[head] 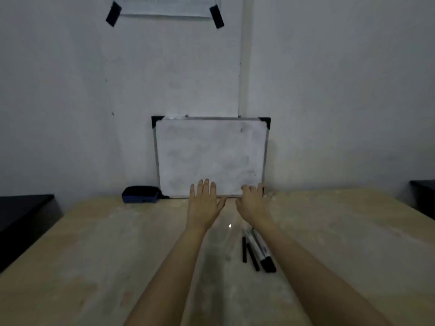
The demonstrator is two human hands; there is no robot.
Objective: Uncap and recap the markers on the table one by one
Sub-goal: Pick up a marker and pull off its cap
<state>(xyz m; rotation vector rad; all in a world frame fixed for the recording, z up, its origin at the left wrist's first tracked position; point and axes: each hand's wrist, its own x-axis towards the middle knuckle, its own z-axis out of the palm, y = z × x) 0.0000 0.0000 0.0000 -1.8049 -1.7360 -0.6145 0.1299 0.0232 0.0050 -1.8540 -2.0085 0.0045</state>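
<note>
Several markers [257, 249] lie side by side on the wooden table [94, 255], under and just left of my right forearm; they have black caps and two show white barrels. My left hand [204, 203] is stretched forward, palm down, fingers apart, holding nothing. My right hand [254, 203] is beside it, also palm down with fingers a little curled, holding nothing. Both hands hover near the lower edge of a small whiteboard [211, 156], well beyond the markers.
The whiteboard leans against the wall at the table's far edge. A dark blue eraser [141, 195] sits left of it. Dark furniture stands at the far left [23, 215] and far right [423, 196]. A taped paper [164, 5] hangs on the wall above.
</note>
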